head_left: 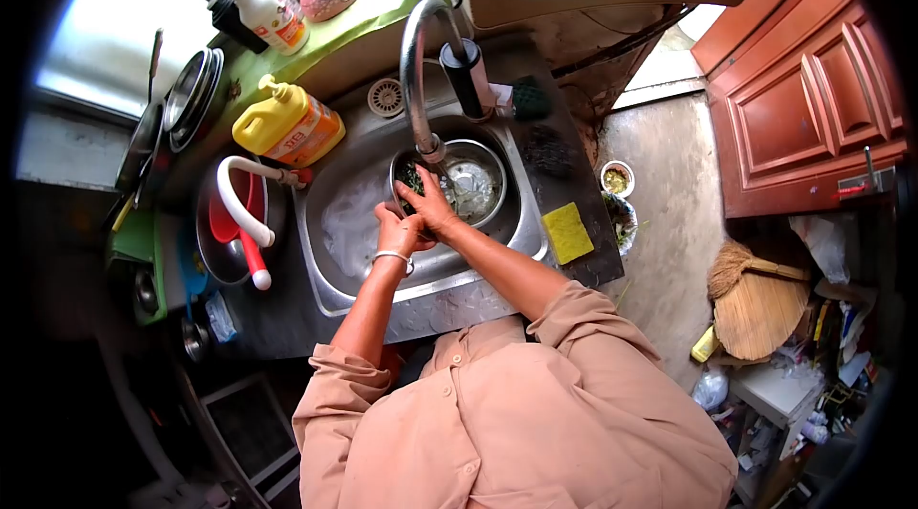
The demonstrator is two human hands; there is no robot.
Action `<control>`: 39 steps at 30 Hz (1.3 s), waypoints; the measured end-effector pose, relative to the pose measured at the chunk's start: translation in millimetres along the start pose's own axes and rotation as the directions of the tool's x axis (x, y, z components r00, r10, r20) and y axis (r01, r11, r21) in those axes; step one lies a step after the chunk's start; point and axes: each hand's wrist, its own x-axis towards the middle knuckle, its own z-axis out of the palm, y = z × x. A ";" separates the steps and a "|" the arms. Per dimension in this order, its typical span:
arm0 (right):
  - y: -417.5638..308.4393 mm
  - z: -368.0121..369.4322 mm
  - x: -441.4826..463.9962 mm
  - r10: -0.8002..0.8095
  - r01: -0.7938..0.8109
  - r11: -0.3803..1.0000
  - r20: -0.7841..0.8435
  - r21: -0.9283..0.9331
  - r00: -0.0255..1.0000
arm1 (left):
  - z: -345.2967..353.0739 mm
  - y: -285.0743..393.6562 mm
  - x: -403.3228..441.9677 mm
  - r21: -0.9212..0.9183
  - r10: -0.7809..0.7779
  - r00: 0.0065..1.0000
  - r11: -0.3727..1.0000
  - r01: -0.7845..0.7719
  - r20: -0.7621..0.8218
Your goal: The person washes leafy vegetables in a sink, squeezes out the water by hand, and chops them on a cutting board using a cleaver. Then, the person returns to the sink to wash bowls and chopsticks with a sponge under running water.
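A round metal bowl (497, 186) with water in it sits in the steel sink (335, 251), under the curved faucet (414, 50). Dark leafy greens (409, 176) lie at the bowl's left side. My right hand (429, 204) reaches over the bowl's near left rim, its fingers on the greens. Close against it is my left hand (402, 230), with a bracelet at the wrist and fingers curled in. A bit of green shows between the hands. The fingertips are partly hidden, so the left hand's grip is hard to make out.
A yellow jug (289, 124) stands left of the sink, near a metal basin holding a red ladle-like scoop (251, 239). A white hose spout (229, 186) arches there. Right of the sink lie a yellow sponge (568, 233) and a dark scrubber (548, 151). A drain strainer (385, 98) sits behind.
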 end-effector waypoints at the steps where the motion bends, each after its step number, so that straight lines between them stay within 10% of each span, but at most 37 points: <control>1: -0.4 2.9 3.0 0.007 -0.004 0.998 -0.032 0.069 0.999 | -0.5 2.2 1.9 0.013 0.004 1.000 1.000 -0.004 0.007; 9: -10.2 15.5 9.9 0.052 -0.024 0.788 -0.027 0.615 0.998 | 0.6 37.2 -15.9 0.631 0.410 0.911 0.721 -0.286 -0.056; 11: -27.7 10.5 1.6 0.109 -0.108 0.528 0.059 0.842 0.992 | 2.4 40.3 -16.9 0.761 0.474 0.881 0.575 -0.300 -0.010; 22: -38.6 -3.4 1.9 -0.035 -0.239 0.091 0.243 0.967 0.969 | 29.4 67.3 -43.2 0.863 0.546 0.832 0.367 -0.348 0.104; 39: -37.7 -15.3 -1.5 -0.125 -0.262 0.029 0.264 0.965 0.956 | 51.6 83.1 -58.8 0.926 0.607 0.773 0.157 -0.342 0.183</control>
